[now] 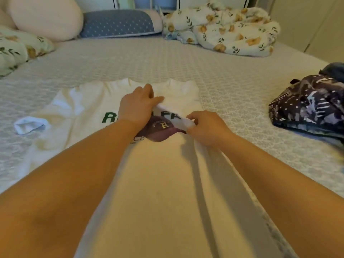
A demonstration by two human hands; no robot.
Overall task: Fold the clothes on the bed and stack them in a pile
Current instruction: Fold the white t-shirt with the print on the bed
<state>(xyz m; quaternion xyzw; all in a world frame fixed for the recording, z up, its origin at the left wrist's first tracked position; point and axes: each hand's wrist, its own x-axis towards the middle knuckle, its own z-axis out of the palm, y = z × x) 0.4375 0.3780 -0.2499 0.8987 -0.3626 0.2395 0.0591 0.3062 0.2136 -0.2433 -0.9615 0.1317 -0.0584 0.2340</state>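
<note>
A cream T-shirt (pixel 160 174) with green letters and a maroon cap print lies face up on the bed (pixel 232 94), collar away from me. Its one sleeve (pixel 29 124) sticks out to the left. The other sleeve (pixel 178 118) is turned in across the chest. My left hand (pixel 137 105) rests on the chest with straight fingers, touching the far end of that sleeve. My right hand (pixel 206 127) pinches the sleeve's near edge with curled fingers. The shirt's right side is folded inward in a long crease running toward me.
A dark patterned folded garment (pixel 307 108) lies at the right edge of the bed, with a bit of blue cloth (pixel 335 69) behind it. A floral blanket (pixel 223 28) is bunched at the back right. Pillows (pixel 119 23) line the head of the bed.
</note>
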